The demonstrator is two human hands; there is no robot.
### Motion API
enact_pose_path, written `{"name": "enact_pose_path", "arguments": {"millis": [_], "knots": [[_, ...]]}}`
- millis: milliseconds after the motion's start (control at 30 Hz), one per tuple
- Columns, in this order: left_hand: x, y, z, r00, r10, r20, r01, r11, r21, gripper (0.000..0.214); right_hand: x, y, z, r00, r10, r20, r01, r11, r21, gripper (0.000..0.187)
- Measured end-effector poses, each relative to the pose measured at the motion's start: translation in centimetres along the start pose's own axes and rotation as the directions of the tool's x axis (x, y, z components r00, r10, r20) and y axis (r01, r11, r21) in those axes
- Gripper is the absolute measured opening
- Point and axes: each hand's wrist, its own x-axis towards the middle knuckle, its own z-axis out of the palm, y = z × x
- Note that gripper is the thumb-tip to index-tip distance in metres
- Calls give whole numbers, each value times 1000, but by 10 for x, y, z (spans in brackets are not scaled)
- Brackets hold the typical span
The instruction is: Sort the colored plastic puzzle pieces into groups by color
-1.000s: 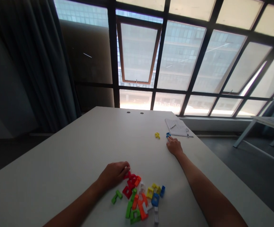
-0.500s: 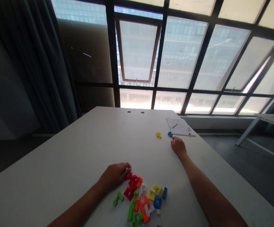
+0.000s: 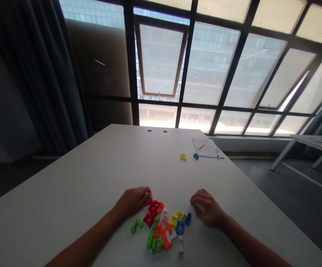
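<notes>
A pile of coloured plastic blocks lies near me on the table. My left hand (image 3: 137, 197) rests at the far left of the pile with curled fingers, its tips against a red block (image 3: 148, 201); whatever they hold is hidden. To the right, my right hand (image 3: 205, 205) hovers with bent fingers and a gap to the thumb, nothing seen in it. Closest to it are a dark blue block (image 3: 188, 218) and yellow blocks (image 3: 174, 220). Green blocks (image 3: 157, 246), orange blocks (image 3: 165, 237) and a white block (image 3: 181, 244) make up the nearer part.
Farther off on the white table (image 3: 94, 178) sit a small yellow cluster (image 3: 183, 157) and a small blue cluster (image 3: 196, 156). Beside them lie paper sheets (image 3: 207, 146) with pens. Windows and a dark curtain (image 3: 46, 74) stand behind; another table (image 3: 311, 142) is at right.
My right hand has come back from beside the small blue cluster to the right side of the block pile. My left hand stays at the red blocks. The view has shifted slightly.
</notes>
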Motion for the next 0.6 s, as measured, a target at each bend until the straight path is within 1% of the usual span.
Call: {"name": "enact_pose_path", "arguments": {"millis": [100,200,367,433,500,600], "knots": [[1,1,-1,1000,-4,7,4,1000,2,40,-8,-24,-7,997,-67,49,64,997,54,21],[1,1,-1,1000,0,6,-1,1000,15,39,-4,-34,-10,988,-96,123,87,993,75,26],[0,0,0,1000,4,1,-4,999,36,39,3,-25,-7,994,-43,97,39,998,42,12],[0,0,0,1000,-4,2,4,999,33,39,4,-19,-4,996,-16,86,14,1000,22,10],[1,0,0,1000,-6,2,6,1000,29,38,4,-14,-1,996,37,78,-36,999,-15,13],[1,0,-1,1000,-1,2,1,1000,23,37,4,-9,3,988,146,45,-142,986,-86,22]]}}
